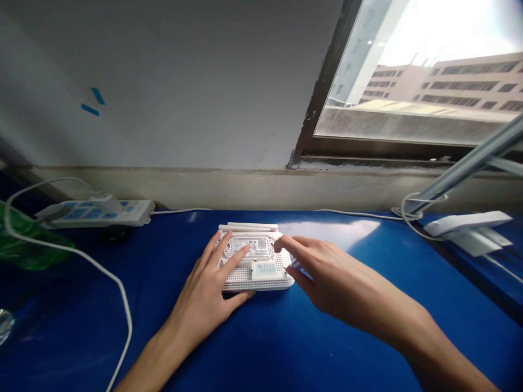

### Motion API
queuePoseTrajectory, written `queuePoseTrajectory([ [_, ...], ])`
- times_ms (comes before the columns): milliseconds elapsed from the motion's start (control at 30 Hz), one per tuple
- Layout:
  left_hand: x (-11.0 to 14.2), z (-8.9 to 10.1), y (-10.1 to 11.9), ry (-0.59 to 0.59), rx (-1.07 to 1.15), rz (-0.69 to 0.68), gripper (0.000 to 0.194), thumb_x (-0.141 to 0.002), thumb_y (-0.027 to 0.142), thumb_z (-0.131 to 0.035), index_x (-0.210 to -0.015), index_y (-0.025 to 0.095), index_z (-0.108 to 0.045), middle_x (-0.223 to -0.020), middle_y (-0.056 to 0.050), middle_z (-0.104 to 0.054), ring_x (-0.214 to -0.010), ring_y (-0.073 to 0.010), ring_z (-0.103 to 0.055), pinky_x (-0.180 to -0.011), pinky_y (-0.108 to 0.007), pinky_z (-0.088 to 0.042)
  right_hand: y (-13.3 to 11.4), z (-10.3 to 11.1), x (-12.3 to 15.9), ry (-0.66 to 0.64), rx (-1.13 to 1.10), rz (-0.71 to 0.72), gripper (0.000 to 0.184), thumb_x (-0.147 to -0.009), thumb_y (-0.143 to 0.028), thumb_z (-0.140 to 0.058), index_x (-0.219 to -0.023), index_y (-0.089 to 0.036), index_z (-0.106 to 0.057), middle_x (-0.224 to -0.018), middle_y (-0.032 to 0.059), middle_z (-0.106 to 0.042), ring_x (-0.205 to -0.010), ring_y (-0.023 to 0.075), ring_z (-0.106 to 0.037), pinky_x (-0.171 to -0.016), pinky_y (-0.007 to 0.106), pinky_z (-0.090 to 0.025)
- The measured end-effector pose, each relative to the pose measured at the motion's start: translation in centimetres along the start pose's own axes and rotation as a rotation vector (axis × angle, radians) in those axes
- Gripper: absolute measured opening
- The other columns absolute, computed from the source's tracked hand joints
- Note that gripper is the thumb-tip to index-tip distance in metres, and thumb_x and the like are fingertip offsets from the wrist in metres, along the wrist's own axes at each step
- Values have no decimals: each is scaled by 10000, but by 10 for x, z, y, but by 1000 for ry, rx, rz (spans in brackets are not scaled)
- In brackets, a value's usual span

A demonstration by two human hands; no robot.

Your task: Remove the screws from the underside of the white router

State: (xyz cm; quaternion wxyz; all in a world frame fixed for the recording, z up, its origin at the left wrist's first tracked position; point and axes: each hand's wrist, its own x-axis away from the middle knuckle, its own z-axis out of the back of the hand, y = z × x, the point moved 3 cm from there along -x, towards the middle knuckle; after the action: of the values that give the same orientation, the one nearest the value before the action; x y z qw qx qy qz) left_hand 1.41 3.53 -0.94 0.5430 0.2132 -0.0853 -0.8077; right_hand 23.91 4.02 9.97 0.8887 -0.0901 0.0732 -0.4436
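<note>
A white Wi-Fi router point(267, 270) lies underside up on the blue table, with its vent holes, printed labels and folded antennas point(249, 227) showing. My left hand point(208, 283) rests over its left part. The fingers are spread on the underside and the thumb lies along the near edge. At the right end, my right hand point(327, 267) has its index finger bent onto the router beside the label. Its thumb reaches the near right corner, with a gap between thumb and finger. My other right fingers are partly hidden behind the hand.
A white power strip point(139, 212) with a plugged-in adapter stands at the back left. A white cable point(122, 299) loops along the left side, near a green plastic bottle point(28, 245). At the right are a metal pole point(461, 169) and a white device point(469, 226) with cables.
</note>
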Motion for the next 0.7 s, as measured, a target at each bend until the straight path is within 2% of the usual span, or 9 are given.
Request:
queuePoseTrajectory([
  [133,0,0,-1,4,-8,-9,787,-852,443,-768,-1553,438,-408,-1701,4,-250,-1573,-365,-181,-1197,-580,-378,2,1,-4,19,32,-96,26,-964,-194,-613,-963,-194,-639,-913,73,-716,-759,188,-658,-633,276,-398],
  [267,0,-1,-2,12,-10,-17,784,-855,445,-767,-1552,436,-409,-1700,-8,-253,-1570,-369,-190,-1187,-586,-387,0,-3,-14,13,43,-164,322,-1044,-325,-535,-786,-181,-662,-776,71,-715,-653,176,-660,-595,281,-376],
  [333,0,-1,-2,14,-4,-18,778,-853,449,-771,-1548,426,-422,-1698,-16,-260,-1568,-374,-193,-1186,-588,-387,-2,-6,-18,17,7,-128,320,-1067,-266,-470,-869,-183,-708,-803,78,-734,-687,178,-684,-625,274,-410],
  [400,0,-1,-1,12,5,-12,778,-848,446,-778,-1545,416,-433,-1696,-22,-266,-1568,-372,-191,-1189,-585,-384,-2,-7,-18,35,-34,-91,268,-1044,-172,-457,-1099,-199,-718,-930,88,-759,-796,193,-712,-690,273,-454],
  [467,0,0,0,7,17,-3,782,-840,435,-788,-1541,407,-444,-1694,-26,-271,-1571,-366,-186,-1195,-578,-378,-1,-6,-16,46,-66,-63,403,-1000,-94,-459,-1341,-231,-623,-1101,97,-748,-916,207,-711,-767,289,-488],
  [533,0,0,1,5,25,5,788,-830,422,-798,-1538,398,-452,-1693,-31,-274,-1571,-363,-182,-1198,-576,-375,-1,-3,-13,40,-92,-25,583,-947,-38,-456,-1478,-274,-500,-1233,97,-703,-978,209,-692,-808,307,-506],
  [633,0,1,1,9,34,4,804,-823,407,-810,-1541,391,-448,-1693,-37,-274,-1570,-364,-186,-1199,-576,-372,-3,1,-11,19,-117,28,730,-873,5,-475,-1527,-316,-423,-1298,90,-660,-994,203,-676,-811,312,-518],
  [700,0,1,1,7,41,5,812,-822,400,-812,-1544,401,-439,-1698,-30,-262,-1572,-362,-181,-1201,-575,-370,-4,1,-11,27,-93,37,689,-860,0,-508,-1478,-302,-485,-1251,87,-683,-1002,215,-685,-807,317,-516],
])
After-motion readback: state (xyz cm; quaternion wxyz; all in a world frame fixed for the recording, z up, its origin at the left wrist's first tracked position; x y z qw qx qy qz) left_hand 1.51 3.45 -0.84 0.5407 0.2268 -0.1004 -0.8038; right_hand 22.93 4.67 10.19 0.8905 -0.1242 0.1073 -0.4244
